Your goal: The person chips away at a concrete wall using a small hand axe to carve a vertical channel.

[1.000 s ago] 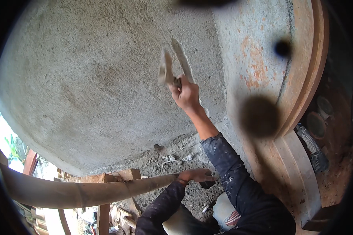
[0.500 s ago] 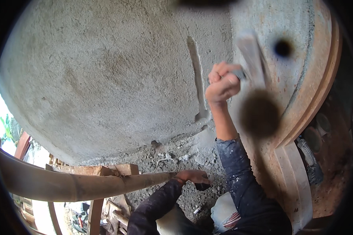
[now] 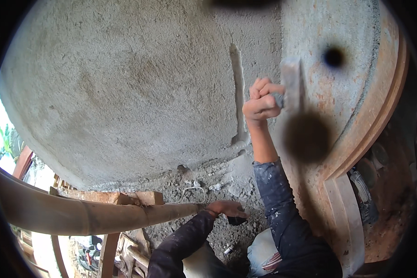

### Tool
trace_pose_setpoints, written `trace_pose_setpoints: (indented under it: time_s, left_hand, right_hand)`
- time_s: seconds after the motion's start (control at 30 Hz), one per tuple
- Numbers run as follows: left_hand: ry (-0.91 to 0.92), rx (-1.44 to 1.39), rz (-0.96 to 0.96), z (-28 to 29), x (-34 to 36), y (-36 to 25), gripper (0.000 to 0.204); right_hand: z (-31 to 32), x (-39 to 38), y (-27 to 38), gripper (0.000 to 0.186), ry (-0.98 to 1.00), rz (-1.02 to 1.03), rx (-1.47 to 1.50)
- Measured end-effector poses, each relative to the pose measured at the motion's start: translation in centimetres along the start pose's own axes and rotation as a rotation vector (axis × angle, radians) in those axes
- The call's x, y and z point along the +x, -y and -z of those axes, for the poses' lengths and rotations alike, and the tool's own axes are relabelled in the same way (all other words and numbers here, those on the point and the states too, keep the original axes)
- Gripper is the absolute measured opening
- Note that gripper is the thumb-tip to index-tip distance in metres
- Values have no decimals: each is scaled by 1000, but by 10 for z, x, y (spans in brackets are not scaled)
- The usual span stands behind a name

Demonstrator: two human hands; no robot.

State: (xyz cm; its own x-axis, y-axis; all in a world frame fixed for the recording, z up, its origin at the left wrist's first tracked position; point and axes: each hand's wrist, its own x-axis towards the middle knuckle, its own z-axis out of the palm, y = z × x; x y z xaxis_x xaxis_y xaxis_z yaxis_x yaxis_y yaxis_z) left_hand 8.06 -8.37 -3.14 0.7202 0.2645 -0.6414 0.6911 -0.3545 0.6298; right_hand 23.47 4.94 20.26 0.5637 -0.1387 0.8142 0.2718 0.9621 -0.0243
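Head view: at two o'clock, a blurred trowel (image 3: pixel 291 76) was in the right hand (image 3: pixel 262 103), fingers closed round it. Near six, the left hand (image 3: pixel 226 208) partly hid a dark block (image 3: pixel 236 221); whether its fingers gripped it, I could not tell. At three, a dark blot (image 3: pixel 306 137) covered some wall (image 3: pixel 326 88).

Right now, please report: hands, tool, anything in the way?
Right hand gripping flat tool. Left hand at dark object, grip unclear. Pole near left wrist.
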Motion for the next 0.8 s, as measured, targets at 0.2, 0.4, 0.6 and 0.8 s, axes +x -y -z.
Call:
trace_pose_setpoints:
  time_s: [0.2,0.4,0.6,0.8]
  left_hand:
    - [44,-114,-16,1,-4,10,61]
    - [-44,55,-39,-5,8,9,61]
    - [-31,-27,28,-6,-5,14,63]
    - [48,95,23,-3,0,3,69]
  right_hand:
    - [-2,-22,-7,44,397,-694,-786]
    - [-7,10,20,43,49,-289,-141]
    - [1,-22,-6,52,436,-803,-746]
    - [1,7,16,49,4,-414,-185]
